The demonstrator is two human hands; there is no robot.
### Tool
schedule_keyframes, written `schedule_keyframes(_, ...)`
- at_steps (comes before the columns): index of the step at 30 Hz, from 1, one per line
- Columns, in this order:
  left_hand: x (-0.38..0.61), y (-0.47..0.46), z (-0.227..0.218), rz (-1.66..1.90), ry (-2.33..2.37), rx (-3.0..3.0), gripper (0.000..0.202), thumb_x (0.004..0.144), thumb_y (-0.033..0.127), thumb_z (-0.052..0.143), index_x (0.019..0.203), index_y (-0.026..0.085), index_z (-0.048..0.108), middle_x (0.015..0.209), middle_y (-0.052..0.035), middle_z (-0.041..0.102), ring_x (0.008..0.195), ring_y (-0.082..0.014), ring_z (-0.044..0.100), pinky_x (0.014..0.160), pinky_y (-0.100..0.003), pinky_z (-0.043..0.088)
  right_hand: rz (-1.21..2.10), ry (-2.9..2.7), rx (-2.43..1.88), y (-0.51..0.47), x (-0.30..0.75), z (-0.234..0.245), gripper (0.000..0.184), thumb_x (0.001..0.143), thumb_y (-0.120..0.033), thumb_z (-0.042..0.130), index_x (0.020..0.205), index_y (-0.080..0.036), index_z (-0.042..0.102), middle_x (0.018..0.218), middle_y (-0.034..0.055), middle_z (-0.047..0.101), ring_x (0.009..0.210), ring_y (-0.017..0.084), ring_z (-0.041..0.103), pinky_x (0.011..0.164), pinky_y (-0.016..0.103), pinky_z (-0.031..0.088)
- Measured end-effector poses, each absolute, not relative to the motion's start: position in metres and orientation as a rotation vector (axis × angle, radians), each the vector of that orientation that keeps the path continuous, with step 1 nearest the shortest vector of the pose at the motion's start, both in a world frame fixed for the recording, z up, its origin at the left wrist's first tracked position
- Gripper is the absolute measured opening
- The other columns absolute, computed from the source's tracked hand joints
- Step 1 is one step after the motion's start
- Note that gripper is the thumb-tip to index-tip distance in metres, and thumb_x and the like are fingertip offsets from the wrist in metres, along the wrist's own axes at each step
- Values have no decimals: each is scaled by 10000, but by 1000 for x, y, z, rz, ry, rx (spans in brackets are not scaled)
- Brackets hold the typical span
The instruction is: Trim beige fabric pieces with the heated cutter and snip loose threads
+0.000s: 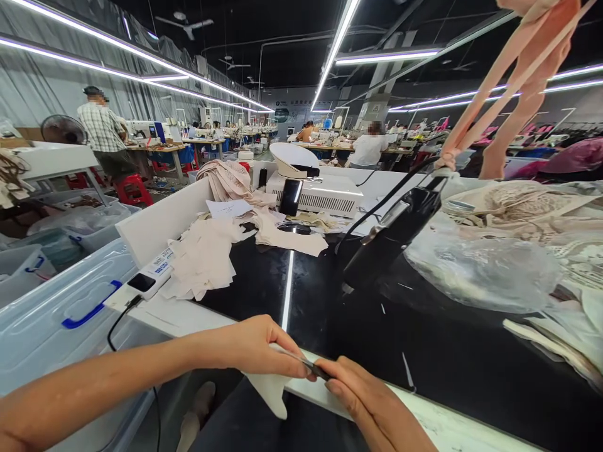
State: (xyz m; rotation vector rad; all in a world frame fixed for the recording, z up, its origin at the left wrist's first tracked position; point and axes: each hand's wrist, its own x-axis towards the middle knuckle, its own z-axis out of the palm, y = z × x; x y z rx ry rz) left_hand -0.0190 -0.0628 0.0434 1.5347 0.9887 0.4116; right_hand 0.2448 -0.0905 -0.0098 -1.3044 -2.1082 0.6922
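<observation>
My left hand (264, 348) is closed, pinching a cream fabric piece (272, 394) above the near edge of the black-topped table (325, 314). The cloth's lower part hangs down over my lap. Close beside it, my right hand (360, 392) is closed around a slim dark tool (319, 370); its narrow end meets the cloth at my left fingertips. The fingers hide most of this tool, so its kind is unclear. A pile of cream cut fabric pieces (202, 257) lies on the table at the left, with a longer cream piece (292, 240) farther back.
A black machine arm (396, 232) stands at centre right. Beyond it are a plastic bag (485, 270) and lace-patterned fabric (532, 213). A white power bank (151, 276) with a cable sits at the left edge, near a lidded blue-handled bin (56, 301). At the back stands a phone (291, 196).
</observation>
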Motion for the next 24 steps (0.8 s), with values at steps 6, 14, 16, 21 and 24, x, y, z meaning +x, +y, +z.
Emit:
schedule_keyframes(6, -18, -65, 48, 381, 1044, 1534, 317, 895, 436, 739, 1103, 241, 877, 936, -1, 812, 894, -200, 667, 739, -249, 437, 731, -2109, -1297, -90, 242, -9, 469, 1048, -618, 466, 1218, -359, 818, 1220, 66, 819, 1202, 326, 748, 1018, 392, 623)
schedule_keyframes(14, -19, -66, 46, 357, 1069, 1535, 313, 899, 440, 724, 1092, 249, 881, 834, 14, 765, 733, -152, 564, 643, -261, 346, 726, -2104, -1315, -92, 240, -7, 479, 1050, -637, 482, 1200, -341, 828, 1211, 66, 824, 1212, 328, 752, 1057, 411, 610)
schedule_keyframes(16, -19, -66, 46, 390, 1038, 1522, 307, 895, 427, 735, 1100, 250, 879, 893, 13, 787, 802, -164, 598, 694, -250, 377, 699, -2112, -1306, -91, 241, -8, 469, 1048, -630, 493, 1224, -345, 821, 1233, 69, 819, 1232, 331, 744, 1067, 414, 608)
schedule_keyframes(21, -17, -66, 48, 368, 1071, 1496, 308, 878, 471, 764, 1065, 260, 887, 781, 29, 733, 736, -151, 536, 640, -252, 334, 670, -2176, -1248, -87, 242, -8, 450, 1044, -618, 508, 1239, -352, 815, 1213, 72, 822, 1184, 311, 766, 1004, 364, 639)
schedule_keyframes(24, -15, -66, 49, 340, 1110, 1470, 308, 858, 477, 783, 1037, 251, 892, 686, 37, 632, 667, -128, 433, 592, -258, 273, 626, -2192, -1232, -87, 239, -6, 472, 1063, -611, 475, 1244, -331, 809, 1175, 69, 828, 1140, 281, 780, 981, 329, 641)
